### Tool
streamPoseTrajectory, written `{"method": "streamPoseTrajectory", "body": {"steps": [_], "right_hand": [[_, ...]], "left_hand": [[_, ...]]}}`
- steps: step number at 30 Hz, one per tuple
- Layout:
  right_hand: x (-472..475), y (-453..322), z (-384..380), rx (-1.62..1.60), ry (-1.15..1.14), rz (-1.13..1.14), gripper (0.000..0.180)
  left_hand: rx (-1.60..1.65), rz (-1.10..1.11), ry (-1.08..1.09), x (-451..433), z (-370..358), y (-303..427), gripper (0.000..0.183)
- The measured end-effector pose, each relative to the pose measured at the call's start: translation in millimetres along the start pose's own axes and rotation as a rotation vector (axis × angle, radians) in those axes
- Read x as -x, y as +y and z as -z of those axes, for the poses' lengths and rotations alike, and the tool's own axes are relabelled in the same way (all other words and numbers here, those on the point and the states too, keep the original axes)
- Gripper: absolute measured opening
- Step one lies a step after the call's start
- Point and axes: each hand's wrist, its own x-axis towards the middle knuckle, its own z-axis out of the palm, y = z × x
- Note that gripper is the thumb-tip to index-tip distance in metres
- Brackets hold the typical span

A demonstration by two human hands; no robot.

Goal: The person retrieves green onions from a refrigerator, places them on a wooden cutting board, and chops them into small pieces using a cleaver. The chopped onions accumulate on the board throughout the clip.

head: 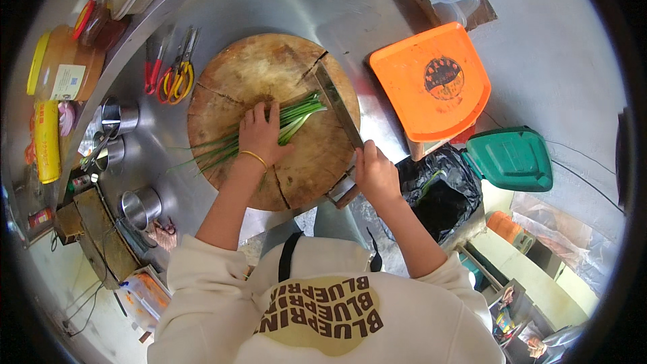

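Observation:
A bunch of scallions lies across a round wooden chopping block, its pale cut ends towards the right and its thin green tips trailing left over the edge. My left hand presses down on the bunch, fingers spread a little. In my right hand is the handle of a cleaver. The blade stands nearly on edge over the right part of the block, just right of the cut ends and apart from them. Long cracks run through the block's surface.
Scissors and red-handled tongs lie left of the block. Steel cups stand further left, below a shelf with jars. At right are an orange tray and a bin lined with a black bag, its green lid open.

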Motion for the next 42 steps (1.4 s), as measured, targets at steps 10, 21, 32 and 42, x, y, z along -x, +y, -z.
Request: {"method": "streamPoseTrajectory", "body": {"steps": [10, 21, 32, 42], "right_hand": [[-3, 3, -3, 0.050, 0.004, 0.032, 0.018], [1, 8, -10, 0.090, 0.036, 0.114, 0.016], [2, -3, -3, 0.035, -0.003, 0.031, 0.015], [4, -17, 0, 0.011, -0.018, 0.016, 0.017]], "left_hand": [[0.124, -0.066, -0.159, 6, -5, -37, 0.065], [0.201, -0.226, 0.237, -14, -33, 21, 0.066], [0.203, -0.363, 0.504, -35, -55, 21, 0.036], [0.245, -0.456, 0.528, -40, -58, 12, 0.031]]}}
